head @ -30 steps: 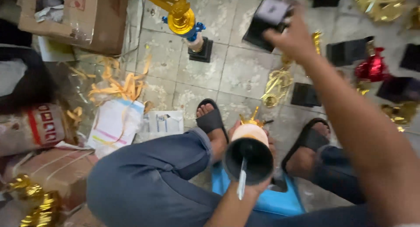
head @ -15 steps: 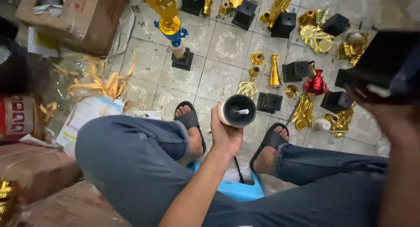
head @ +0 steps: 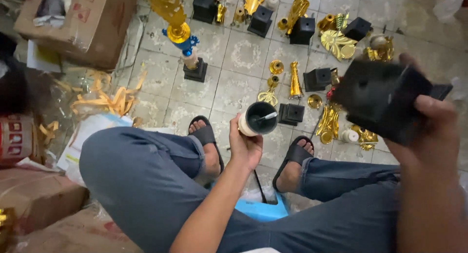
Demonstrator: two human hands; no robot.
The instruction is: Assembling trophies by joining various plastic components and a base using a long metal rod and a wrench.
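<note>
My left hand (head: 245, 146) grips a trophy stem with a hollow black cup end (head: 261, 118) facing the camera; a thin metal rod shows inside it. Close to the camera, my right hand (head: 431, 136) holds a square black trophy base (head: 382, 101) with a hole in its middle, slightly blurred. I sit on a low blue stool (head: 263, 210) in blue jeans and black sandals, knees apart, with the two held parts a short distance from each other.
Several black bases (head: 291, 114) and gold trophy parts (head: 295, 80) lie scattered on the tiled floor ahead. An assembled gold and blue trophy (head: 181, 36) stands at upper left. Cardboard boxes (head: 80, 23) and yellow strapping scraps (head: 109, 101) crowd the left side.
My right hand has brought the black base from the right edge in toward the centre and closer to the camera. The left hand with the stem stays roughly in place.
</note>
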